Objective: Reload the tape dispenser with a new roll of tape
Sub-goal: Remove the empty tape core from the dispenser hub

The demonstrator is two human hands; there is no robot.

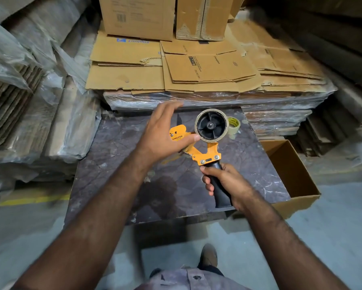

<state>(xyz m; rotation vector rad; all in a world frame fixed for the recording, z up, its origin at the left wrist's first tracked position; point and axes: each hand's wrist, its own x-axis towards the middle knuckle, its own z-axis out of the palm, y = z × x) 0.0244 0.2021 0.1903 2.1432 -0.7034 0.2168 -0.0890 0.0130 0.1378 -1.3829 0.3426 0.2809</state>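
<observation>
Fingers (pixel 207 181) of our right hand (pixel 224 183) wrap tight round the black handle of the tape dispenser (pixel 205 151), and we hold it up above the dark marbled worktop (pixel 134 185), handle pointing back toward us. On its black hub sits a tape roll (pixel 211 124), a thin tan ring worn nearly to the core. Our left hand (pixel 165 132) is in front of the orange frame: the thumb presses near the edge of that ring, while the other fingers spread loose and wide above, gripping nothing. Beside the thumb we see the orange guard with its printed brand.

Just behind the dispenser, lying on the worktop, is a second tape roll (pixel 233 125), yellowish and clear, partly hidden by the hub. To the right, touching the worktop's edge, an open cardboard box (pixel 297 181) stands on the floor. Beyond the worktop rises a shrink-wrapped stack topped with flattened cartons (pixel 207 68), and two upright boxes (pixel 165 15) stand further back. Plastic-wrapped bundles (pixel 29 101) crowd the left side. Below, we glimpse a shoe (pixel 208 256) on the grey concrete floor (pixel 332 216).
</observation>
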